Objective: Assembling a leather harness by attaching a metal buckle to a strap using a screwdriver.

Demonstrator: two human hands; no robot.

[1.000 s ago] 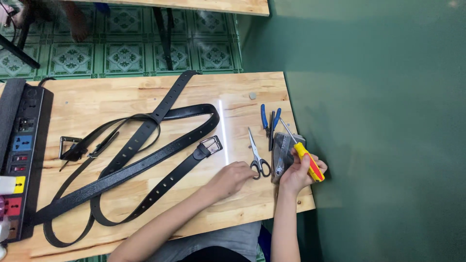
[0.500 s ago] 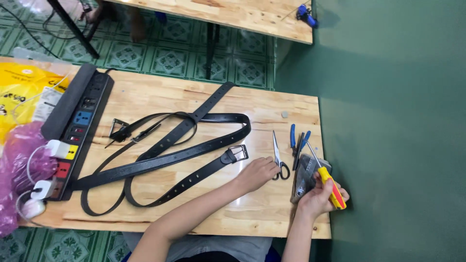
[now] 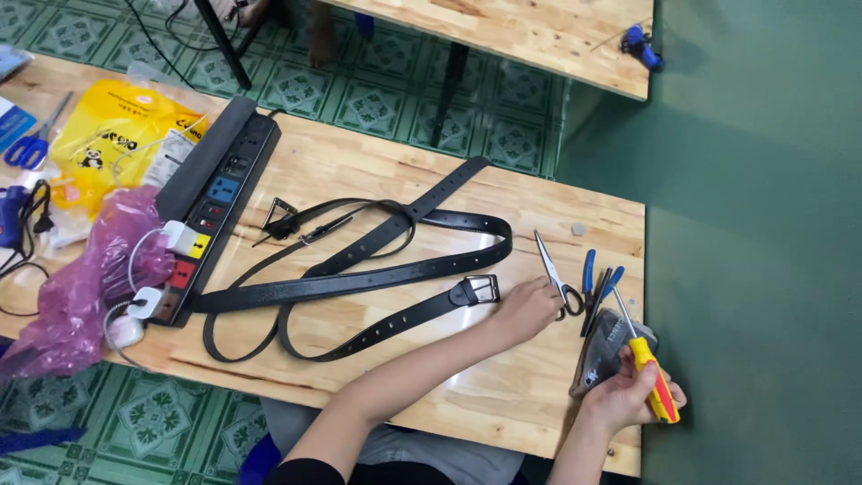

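My right hand (image 3: 621, 395) grips a screwdriver (image 3: 648, 368) with a yellow and red handle at the table's right end, its shaft pointing up and away. Under that hand lies a dark plastic pouch (image 3: 606, 346). My left hand (image 3: 525, 310) rests on the wooden table (image 3: 377, 171), fingers on the handles of a pair of scissors (image 3: 557, 274). Just left of it is the metal buckle (image 3: 483, 289) of a black leather belt (image 3: 359, 283). A second black belt (image 3: 404, 224) crosses over the first.
Blue-handled pliers (image 3: 594, 280) lie right of the scissors. A black power strip (image 3: 211, 202) with plugs runs along the left. Further left are a pink plastic bag (image 3: 90, 278), a yellow bag (image 3: 112, 135) and blue scissors (image 3: 31, 144). Another wooden table (image 3: 539, 36) stands behind.
The view has swung left, so the bags and power strip have come into sight. My left hand has stayed by the scissors and my right hand keeps the screwdriver.
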